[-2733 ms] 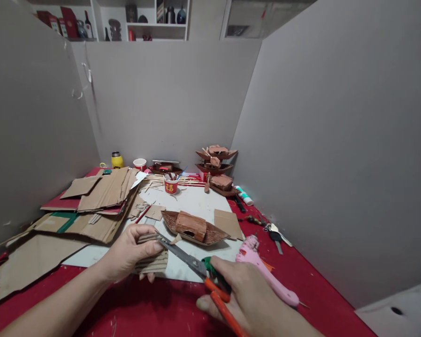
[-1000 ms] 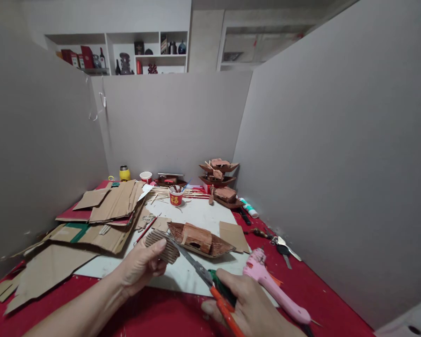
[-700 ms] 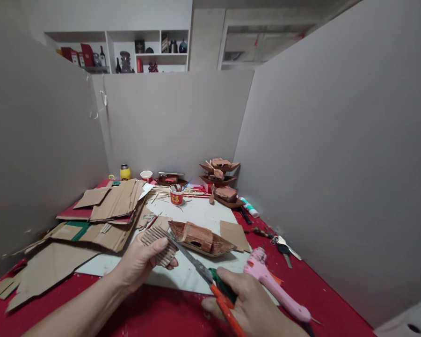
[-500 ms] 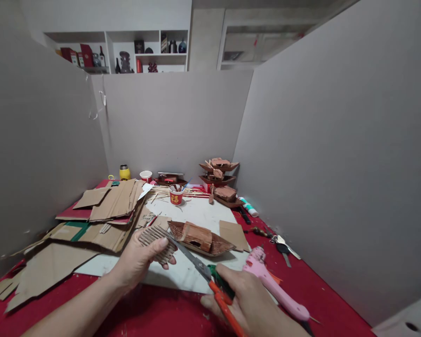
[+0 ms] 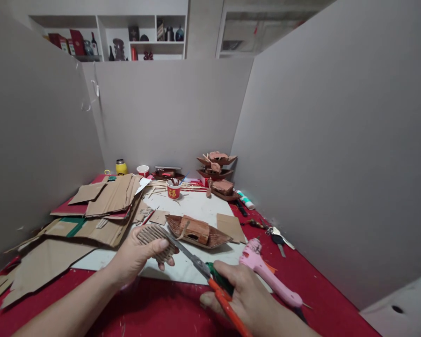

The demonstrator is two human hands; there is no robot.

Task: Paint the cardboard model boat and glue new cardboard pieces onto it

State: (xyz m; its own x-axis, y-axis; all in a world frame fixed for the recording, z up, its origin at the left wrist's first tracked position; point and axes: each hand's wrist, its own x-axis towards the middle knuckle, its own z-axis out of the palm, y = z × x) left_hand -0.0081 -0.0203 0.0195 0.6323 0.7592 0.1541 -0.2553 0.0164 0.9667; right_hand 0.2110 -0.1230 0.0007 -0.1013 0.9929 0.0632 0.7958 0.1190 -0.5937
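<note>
My left hand (image 5: 143, 252) is closed on a small piece of corrugated cardboard (image 5: 155, 239), its ridges facing up, thumb on top. In my right hand (image 5: 238, 290) is a pair of scissors (image 5: 187, 255) with one orange and one green handle. Their blades lie along the right edge of the cardboard, and the blades look nearly closed. A thin offcut (image 5: 184, 231) curls up beside the blades, in front of a brown model boat (image 5: 196, 230) with an arched cabin. That boat rests on a white board (image 5: 196, 204) just beyond both hands.
Torn cardboard sheets (image 5: 108, 201) are piled on the left. To the right lie a pink glue gun (image 5: 270, 276) and some keys (image 5: 278, 238). Farther back stand a red paper cup (image 5: 174, 191) with tools and more model boats (image 5: 217, 171). Grey panels (image 5: 168, 112) enclose the red-covered table.
A thin offcut now sticks up beside the scissor blades, where none showed before. The whole view has tilted slightly down; both hands keep their grips.
</note>
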